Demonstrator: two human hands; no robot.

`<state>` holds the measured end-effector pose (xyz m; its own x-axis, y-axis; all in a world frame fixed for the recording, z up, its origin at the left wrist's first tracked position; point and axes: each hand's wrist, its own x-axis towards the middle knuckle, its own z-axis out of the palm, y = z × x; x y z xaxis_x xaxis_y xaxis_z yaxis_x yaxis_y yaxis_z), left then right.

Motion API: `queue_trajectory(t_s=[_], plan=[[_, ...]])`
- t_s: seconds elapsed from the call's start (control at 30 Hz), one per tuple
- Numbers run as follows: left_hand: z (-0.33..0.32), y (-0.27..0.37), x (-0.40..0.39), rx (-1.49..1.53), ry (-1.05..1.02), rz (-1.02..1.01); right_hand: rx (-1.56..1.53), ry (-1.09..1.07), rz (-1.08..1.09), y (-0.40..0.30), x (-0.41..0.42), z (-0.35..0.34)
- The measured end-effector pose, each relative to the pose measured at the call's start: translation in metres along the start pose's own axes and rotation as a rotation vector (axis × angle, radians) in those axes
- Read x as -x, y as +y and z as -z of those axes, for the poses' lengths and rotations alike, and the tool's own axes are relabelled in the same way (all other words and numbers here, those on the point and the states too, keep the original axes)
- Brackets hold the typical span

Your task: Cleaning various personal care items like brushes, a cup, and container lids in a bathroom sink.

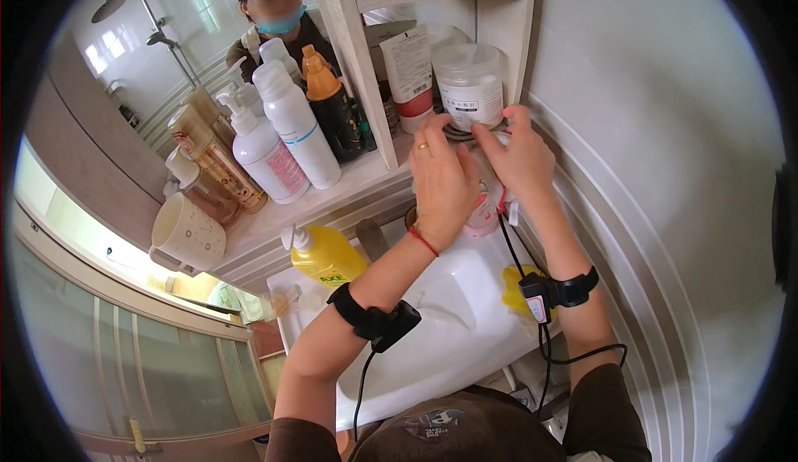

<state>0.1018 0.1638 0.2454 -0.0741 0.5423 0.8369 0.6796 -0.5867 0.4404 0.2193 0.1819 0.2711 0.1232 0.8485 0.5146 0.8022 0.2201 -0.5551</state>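
A clear-lidded plastic jar with a white printed label stands on the lower shelf of the cabinet. My left hand reaches to its lower left edge, fingertips bent towards it and thumb apart. At the jar's lower right is my right hand, thumb tip by the front of the base and a finger by the side. Whether either hand grips the jar cannot be made out. Left of the jar leans a white squeeze tube with a red lower end. Under my hands, a pink container sits partly hidden on the basin's back rim.
A white washbasin lies below. A yellow pump bottle and a yellow cloth are on its rim. Several bottles, including a white spray bottle, and a mug line the mirror ledge. A tiled wall bounds the right.
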Motion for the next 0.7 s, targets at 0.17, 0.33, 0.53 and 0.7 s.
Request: queue_trajectory(t_s=[0.17,0.33,0.53,0.7], plan=[[0.006,-0.015,-0.005,0.054,-0.041,0.135,0.066,-0.021,0.069,-0.006,-0.006,0.007],[0.007,-0.017,-0.008,0.100,-0.091,0.200,0.201,-0.089,0.042,-0.017,-0.010,0.012],[0.014,-0.014,-0.012,0.080,-0.166,0.205,0.172,-0.196,0.064,-0.019,-0.020,0.011],[0.012,-0.018,-0.007,0.039,-0.167,0.079,0.311,-0.223,0.116,-0.022,-0.025,0.010]])
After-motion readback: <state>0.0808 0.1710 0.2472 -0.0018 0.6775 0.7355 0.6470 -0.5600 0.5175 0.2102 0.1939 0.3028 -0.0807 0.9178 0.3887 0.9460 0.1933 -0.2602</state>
